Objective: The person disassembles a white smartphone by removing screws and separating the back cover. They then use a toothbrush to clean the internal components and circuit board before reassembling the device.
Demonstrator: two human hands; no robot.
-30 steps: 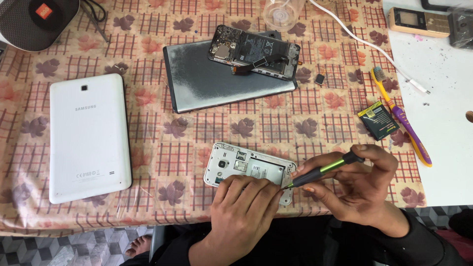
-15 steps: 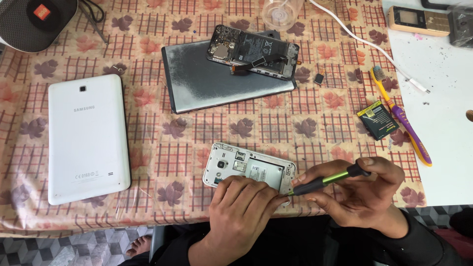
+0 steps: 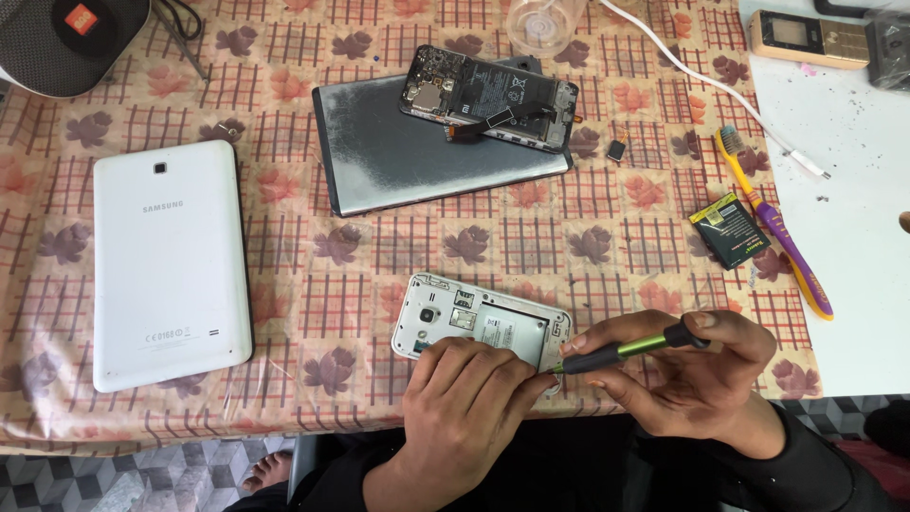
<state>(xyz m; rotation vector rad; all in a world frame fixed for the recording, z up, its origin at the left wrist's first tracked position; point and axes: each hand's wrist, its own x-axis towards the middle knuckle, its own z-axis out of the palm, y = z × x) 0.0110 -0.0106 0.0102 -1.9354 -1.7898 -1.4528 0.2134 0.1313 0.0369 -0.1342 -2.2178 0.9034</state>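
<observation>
A white phone [image 3: 479, 318] with its back cover off lies face down near the table's front edge. My left hand [image 3: 466, 396] rests on its near edge and pins it to the cloth. My right hand [image 3: 690, 377] grips a green and black screwdriver [image 3: 626, 349], whose tip touches the phone's lower right corner beside my left fingertips.
A white tablet [image 3: 169, 262] lies face down at the left. A grey tablet [image 3: 427, 144] at the back carries an opened phone body [image 3: 491, 98]. A small battery [image 3: 730, 230], a purple and yellow toothbrush [image 3: 773, 220] and a white sheet [image 3: 844, 209] lie at the right.
The screwdriver has tilted lower and its tip has slid toward the phone's lower right corner. My left hand stays on the phone's near edge.
</observation>
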